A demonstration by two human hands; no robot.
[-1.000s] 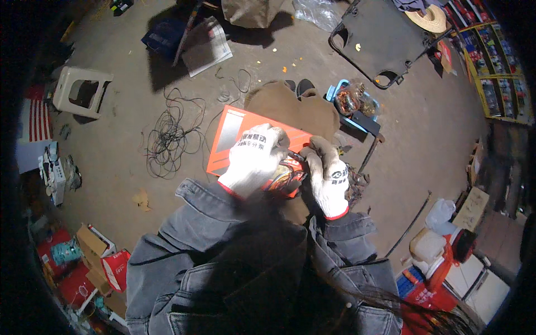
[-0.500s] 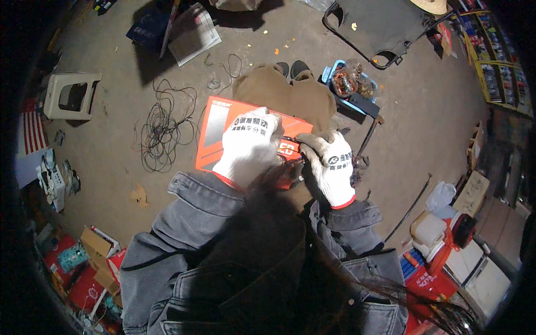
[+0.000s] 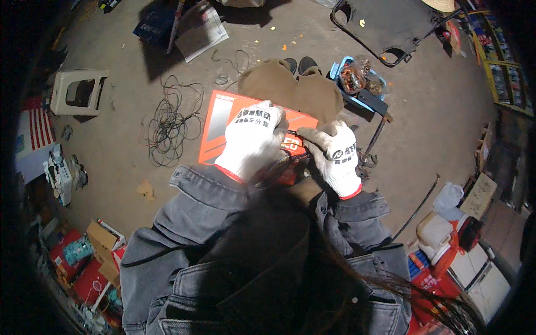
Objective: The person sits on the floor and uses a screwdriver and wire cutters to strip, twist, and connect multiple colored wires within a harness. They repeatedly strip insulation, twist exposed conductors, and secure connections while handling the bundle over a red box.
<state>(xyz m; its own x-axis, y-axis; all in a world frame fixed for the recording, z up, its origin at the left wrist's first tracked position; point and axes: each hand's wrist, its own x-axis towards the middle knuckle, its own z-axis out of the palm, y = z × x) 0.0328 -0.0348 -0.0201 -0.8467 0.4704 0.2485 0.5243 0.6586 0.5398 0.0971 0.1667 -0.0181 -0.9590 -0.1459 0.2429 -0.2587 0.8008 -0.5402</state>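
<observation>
Both my hands wear white work gloves with dark print and red cuffs. My left hand (image 3: 252,133) is closed around thin dark wire, its fingertips mostly hidden behind the glove's back. My right hand (image 3: 336,153) pinches the same dark wire (image 3: 292,133) with thumb and forefinger, so a short stretch spans the gap between the hands. Under them, a flat orange-red box (image 3: 215,129) with a grey panel lies across my brown-trousered lap. More dark strands hang below the hands in front of the box, partly lost among loose hair and shadow.
A tangle of black wire (image 3: 174,125) lies on the floor at left, near a beige plastic stool (image 3: 80,94). Beyond my right knee stands a blue basket (image 3: 345,64) with bagged small parts. A black-framed panel (image 3: 385,28) lies far right; cartons (image 3: 101,240) crowd the near left.
The whole view has shifted slightly. My hands remain over the box with the wire between them; the right fingers have changed position a little, and the wire stretch shows more plainly.
</observation>
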